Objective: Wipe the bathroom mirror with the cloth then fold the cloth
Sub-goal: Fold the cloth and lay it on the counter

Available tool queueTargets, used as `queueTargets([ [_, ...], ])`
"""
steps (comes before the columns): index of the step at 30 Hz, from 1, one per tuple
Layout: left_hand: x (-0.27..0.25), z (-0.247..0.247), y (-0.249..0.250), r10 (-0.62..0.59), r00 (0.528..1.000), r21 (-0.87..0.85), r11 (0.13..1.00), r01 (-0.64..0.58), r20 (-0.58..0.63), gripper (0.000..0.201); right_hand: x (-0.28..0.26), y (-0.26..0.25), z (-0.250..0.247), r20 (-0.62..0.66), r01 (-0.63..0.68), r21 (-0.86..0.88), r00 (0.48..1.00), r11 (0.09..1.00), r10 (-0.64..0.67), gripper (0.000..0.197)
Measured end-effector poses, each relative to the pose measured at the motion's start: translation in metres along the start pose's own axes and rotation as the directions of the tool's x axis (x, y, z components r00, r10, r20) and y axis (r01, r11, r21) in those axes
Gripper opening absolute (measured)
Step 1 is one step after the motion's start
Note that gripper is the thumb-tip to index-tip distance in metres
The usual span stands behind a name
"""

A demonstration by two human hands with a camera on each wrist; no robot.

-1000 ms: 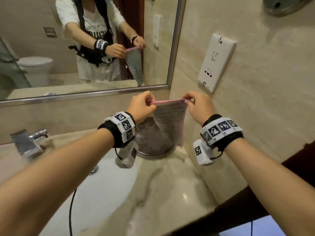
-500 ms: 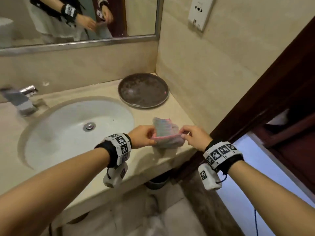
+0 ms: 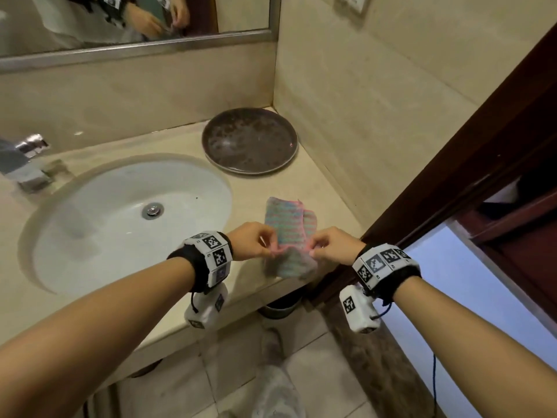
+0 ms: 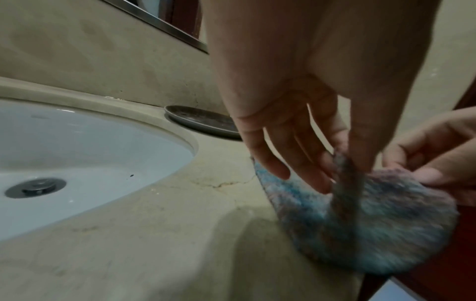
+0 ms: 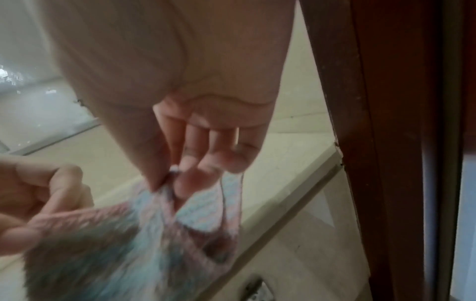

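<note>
Left hand [image 3: 251, 241] and right hand [image 3: 337, 247] each pinching the cloth [image 3: 289, 227] near the surface [image 3: 316, 188] front edge.

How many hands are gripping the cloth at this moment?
2. The left hand pinches the near edge of the cloth on its left side; the right hand pinches the same edge on its right, above the counter front.

The scene is viewed from head height, forward and down over the counter [image 3: 168, 300]. Each wrist view is taken close along its own hand, low above that counter [image 4: 159, 240]. The cloth [image 3: 287, 233] is shared by all three.
</note>
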State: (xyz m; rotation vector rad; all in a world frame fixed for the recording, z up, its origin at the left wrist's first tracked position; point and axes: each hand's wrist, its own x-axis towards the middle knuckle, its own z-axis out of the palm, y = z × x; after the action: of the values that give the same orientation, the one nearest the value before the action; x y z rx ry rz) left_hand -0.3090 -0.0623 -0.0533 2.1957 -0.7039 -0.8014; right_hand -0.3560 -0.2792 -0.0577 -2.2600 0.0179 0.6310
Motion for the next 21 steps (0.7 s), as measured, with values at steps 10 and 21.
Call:
queueTargets([
  [10,0.058,-0.023,-0.025,-0.111,0.929,-0.175,0.983,0.051,-0.353,0.017,0.060,0.017,-0.015,-0.354,-0.050,0.089,0.932,0.995,0.079,0.008],
  [21,0.113,-0.028,-0.038,-0.207,0.917,0.105,0.961,0.257,-0.342,0.033,0.113,0.010,-0.028,-0.277,-0.174,-0.017,0.947,0.985,0.162,0.017],
])
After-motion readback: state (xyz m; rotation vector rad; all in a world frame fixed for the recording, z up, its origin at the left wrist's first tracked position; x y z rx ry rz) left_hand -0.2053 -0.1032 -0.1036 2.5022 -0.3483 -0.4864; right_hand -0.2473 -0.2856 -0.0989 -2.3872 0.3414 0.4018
